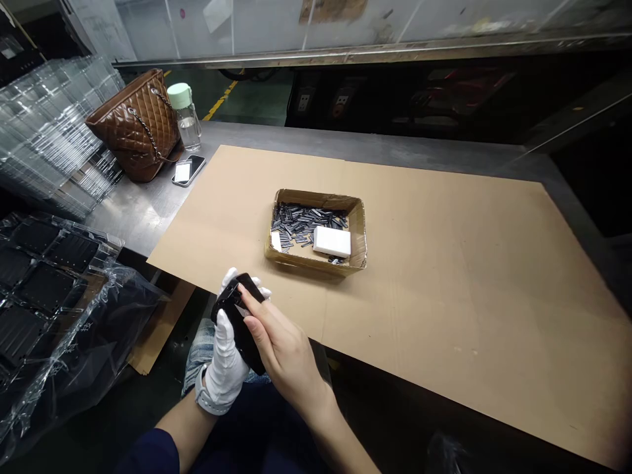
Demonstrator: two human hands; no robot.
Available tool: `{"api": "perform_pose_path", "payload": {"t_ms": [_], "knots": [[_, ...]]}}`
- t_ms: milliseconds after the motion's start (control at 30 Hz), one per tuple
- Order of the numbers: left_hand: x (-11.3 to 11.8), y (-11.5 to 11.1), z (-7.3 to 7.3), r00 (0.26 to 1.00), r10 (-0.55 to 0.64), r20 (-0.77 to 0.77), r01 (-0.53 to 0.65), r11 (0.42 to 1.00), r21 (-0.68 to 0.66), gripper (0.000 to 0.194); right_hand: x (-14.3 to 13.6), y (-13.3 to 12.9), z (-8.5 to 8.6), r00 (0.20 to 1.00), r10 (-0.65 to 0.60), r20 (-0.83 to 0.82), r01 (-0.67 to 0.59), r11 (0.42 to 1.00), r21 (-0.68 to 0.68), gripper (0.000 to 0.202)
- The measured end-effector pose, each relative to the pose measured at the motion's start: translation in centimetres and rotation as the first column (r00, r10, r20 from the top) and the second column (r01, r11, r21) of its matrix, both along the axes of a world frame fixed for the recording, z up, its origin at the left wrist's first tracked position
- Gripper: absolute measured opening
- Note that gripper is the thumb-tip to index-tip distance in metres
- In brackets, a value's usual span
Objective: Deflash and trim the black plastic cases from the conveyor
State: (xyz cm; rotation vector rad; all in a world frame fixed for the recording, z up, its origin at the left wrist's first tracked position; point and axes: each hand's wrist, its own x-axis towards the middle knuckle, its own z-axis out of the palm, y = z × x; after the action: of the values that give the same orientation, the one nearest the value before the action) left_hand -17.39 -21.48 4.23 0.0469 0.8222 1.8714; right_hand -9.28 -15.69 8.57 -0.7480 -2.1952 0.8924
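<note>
A black, rounded part (247, 342) is held over my lap, just off the front edge of the cardboard sheet. My left hand (228, 359), in a white glove, wraps round it from beneath and the side. Bare fingers of my right hand (284, 352) press on the upper end of its face; whether they pinch something small there is hidden. Beyond my hands, an open cardboard box (359, 230) holds many small dark strips (301, 220) and a white block (332, 241).
The cardboard sheet (444, 276) covers much of the metal table (133, 217). At the back left are a brown bag (141, 128), a bottle (187, 122) and a phone (194, 170). Stacked clear trays (54, 125) and wrapped black trays (49, 283) stand at the left.
</note>
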Motion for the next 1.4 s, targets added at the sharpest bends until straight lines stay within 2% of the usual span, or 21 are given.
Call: {"api": "perform_pose_path", "payload": {"t_ms": [100, 200, 433, 633, 833, 933, 1000, 1067, 1133, 1200, 1300, 1400], "knots": [[0.2, 0.1, 0.4, 0.996, -0.012, -0.084, 0.014, 1.000, 0.023, 0.047, 0.1, 0.1, 0.0, 0.999, 0.021, -0.029, -0.022, 0.999, -0.041, 0.042], [0.4, 0.2, 0.6, 0.997, -0.017, -0.070, 0.020, 0.999, 0.037, 0.047, 0.2, 0.1, 0.0, 0.998, 0.029, -0.048, -0.032, 0.998, -0.058, 0.042], [0.6, 0.5, 0.4, 0.996, -0.005, -0.088, 0.007, 1.000, 0.025, 0.049, -0.2, -0.3, -0.6, 0.997, -0.056, -0.044, 0.057, 0.998, 0.019, 0.041], [0.8, 0.7, 0.3, 0.997, 0.060, 0.055, -0.059, 0.998, -0.026, 0.053, -0.7, -0.5, -0.9, 0.994, -0.101, -0.030, 0.103, 0.992, 0.068, 0.041], [0.9, 0.8, 0.7, 0.987, 0.136, 0.081, -0.132, 0.990, -0.058, 0.046, -0.9, -0.3, -1.0, 0.991, -0.134, 0.004, 0.134, 0.988, 0.082, 0.041], [1.1, 0.8, 0.9, 0.985, 0.131, 0.111, -0.121, 0.988, -0.095, 0.048, -1.1, -0.4, -1.0, 0.991, -0.133, 0.006, 0.132, 0.991, 0.028, 0.040], [1.1, 1.0, 1.2, 0.986, 0.106, 0.131, -0.095, 0.992, -0.085, 0.049, -0.9, -0.3, -0.9, 0.994, -0.109, -0.015, 0.108, 0.992, -0.062, 0.039], [0.6, 1.4, 1.9, 0.986, 0.070, 0.152, -0.063, 0.996, -0.056, 0.050, -0.3, 0.1, -0.7, 0.994, -0.091, -0.066, 0.080, 0.985, -0.151, 0.038], [-0.6, 2.0, 2.6, 0.981, 0.031, 0.192, -0.024, 0.999, -0.042, 0.056, 0.7, 0.9, -0.7, 0.988, -0.130, -0.089, 0.111, 0.976, -0.189, 0.038], [-2.3, 2.5, 3.3, 0.964, -0.010, 0.265, 0.021, 0.999, -0.038, 0.061, 2.0, 2.4, -1.2, 0.973, -0.233, -0.008, 0.228, 0.959, -0.170, 0.038], [-4.6, 2.8, 3.6, 0.930, -0.054, 0.363, 0.059, 0.998, -0.003, 0.055, 4.1, 5.2, -3.2, 0.888, -0.376, 0.264, 0.406, 0.911, -0.068, 0.040], [-5.6, 2.8, 3.3, 0.920, -0.061, 0.387, 0.057, 0.998, 0.023, 0.048, 5.4, 7.6, -6.5, 0.822, -0.396, 0.409, 0.405, 0.912, 0.068, 0.042]]}}
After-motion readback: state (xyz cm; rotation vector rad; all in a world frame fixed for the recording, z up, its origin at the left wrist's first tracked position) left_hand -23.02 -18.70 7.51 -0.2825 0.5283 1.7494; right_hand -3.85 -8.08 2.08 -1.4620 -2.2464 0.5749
